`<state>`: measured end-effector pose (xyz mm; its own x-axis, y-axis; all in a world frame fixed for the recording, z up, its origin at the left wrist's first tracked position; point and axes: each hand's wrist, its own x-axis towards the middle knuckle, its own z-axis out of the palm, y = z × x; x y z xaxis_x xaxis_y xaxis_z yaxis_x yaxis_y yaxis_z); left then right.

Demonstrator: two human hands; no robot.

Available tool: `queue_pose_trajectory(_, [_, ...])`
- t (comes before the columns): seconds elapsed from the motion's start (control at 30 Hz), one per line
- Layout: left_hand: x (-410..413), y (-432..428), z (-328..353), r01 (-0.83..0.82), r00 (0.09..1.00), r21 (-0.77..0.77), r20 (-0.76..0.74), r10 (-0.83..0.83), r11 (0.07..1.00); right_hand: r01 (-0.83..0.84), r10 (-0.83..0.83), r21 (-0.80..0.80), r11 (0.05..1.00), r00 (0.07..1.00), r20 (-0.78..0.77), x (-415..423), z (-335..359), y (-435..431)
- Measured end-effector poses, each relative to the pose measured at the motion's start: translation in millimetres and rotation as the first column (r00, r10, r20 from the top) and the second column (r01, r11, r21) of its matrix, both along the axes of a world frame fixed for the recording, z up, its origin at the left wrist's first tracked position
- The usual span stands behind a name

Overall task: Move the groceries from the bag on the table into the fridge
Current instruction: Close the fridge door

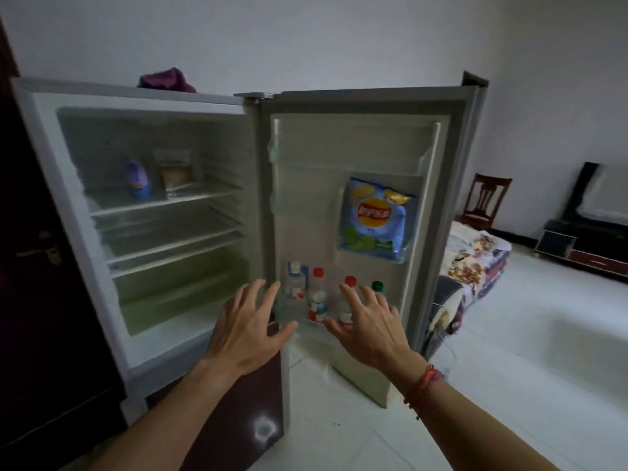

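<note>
The fridge (40, 137) stands open, its door (455, 158) swung to the right. On the top shelf sit a purple-and-blue packet (137, 180) and a clear bag of brown food (176, 176). A blue crisp bag (373, 219) rests in the door's middle rack. Several small bottles (317, 297) with red, white and green caps stand in the lower door rack. My left hand (249, 328) and my right hand (368, 324) hover empty, fingers spread, just in front of that rack. The bag and table are out of view.
A purple cloth (166, 79) lies on top of the fridge. A dark wooden door (30, 300) is at the left. To the right are a patterned blanket pile (475, 260), a wooden chair (486, 202) and a low dark TV stand (584, 246) on white floor tiles.
</note>
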<state>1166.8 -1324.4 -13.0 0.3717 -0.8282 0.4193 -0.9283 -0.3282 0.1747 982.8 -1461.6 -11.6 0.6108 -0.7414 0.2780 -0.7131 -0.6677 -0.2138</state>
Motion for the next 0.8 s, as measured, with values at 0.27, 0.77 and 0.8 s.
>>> queue_pose_trajectory(0.27, [-59.9, -101.8, 21.4, 0.236, 0.957, 0.036, 0.166, -0.238, 0.971, 0.209, -0.209, -0.001, 0.978, 0.976, 0.056, -89.1, -0.3, -60.6])
queue_pose_trajectory(0.77, [-146.8, -249.0, 53.2, 0.489, 0.740, 0.108, 0.475, -0.477, 0.866, 0.299, -0.321, 0.146, 0.943, 0.932, 0.168, -129.8, -21.3, -167.5])
queue_pose_trajectory(0.8, [-152.7, -261.0, 55.2, 0.504, 0.709, 0.123, 0.506, -0.491, 0.855, 0.288, -0.317, 0.167, 0.943, 0.930, 0.186, -127.1, -22.2, -177.1])
